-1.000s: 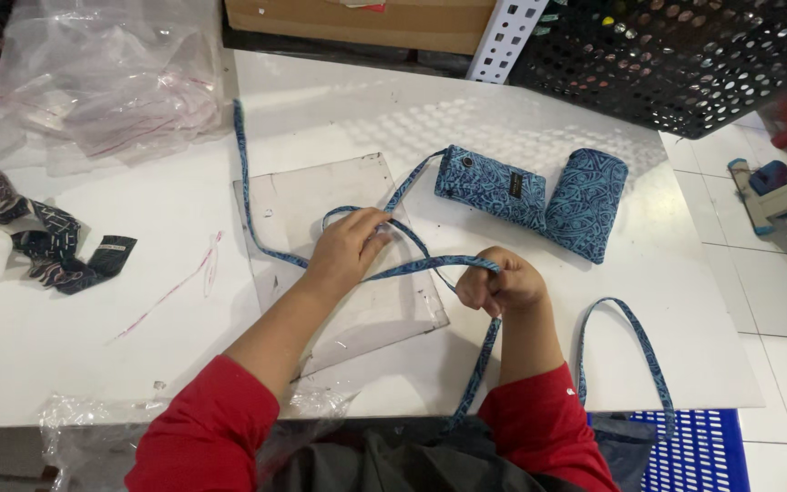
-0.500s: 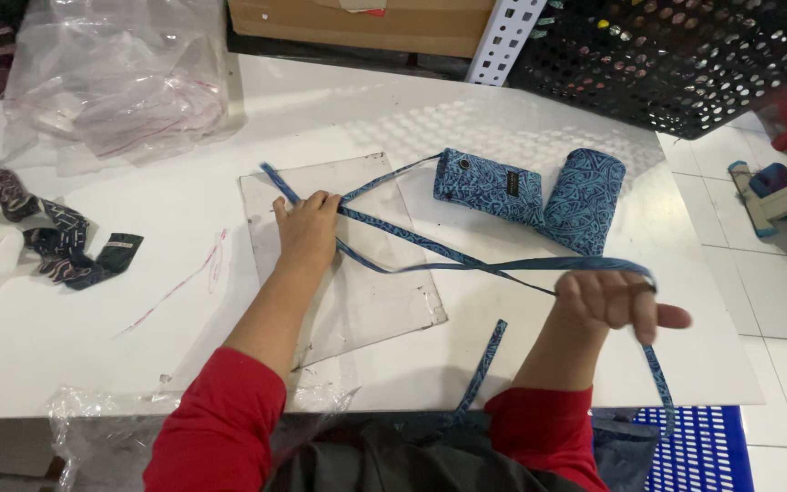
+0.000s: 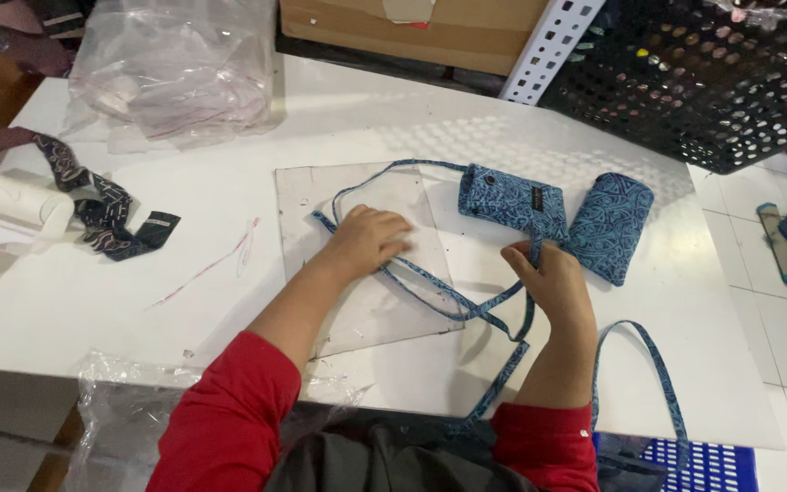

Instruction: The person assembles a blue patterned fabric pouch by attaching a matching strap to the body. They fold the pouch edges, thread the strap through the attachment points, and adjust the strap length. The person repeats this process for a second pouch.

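Blue strap [image 3: 466,308] under left hand [image 3: 368,239], right fingers [image 3: 539,260]

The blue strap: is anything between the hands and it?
No, nothing visible is in the way. The left hand presses the blue strap flat on the clear plastic sheet. The right hand pinches the strap just below the blue patterned pouch. Both hands touch it directly.

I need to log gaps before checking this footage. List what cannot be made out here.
Head view only:
- Left hand: palm lies flat on the blue strap, so its grip underneath is hidden.
- Right hand: fingertips curl round the strap, out of sight.
- Strap's lower end: drops behind the white table edge.
- Black crate: cut off by the top edge.
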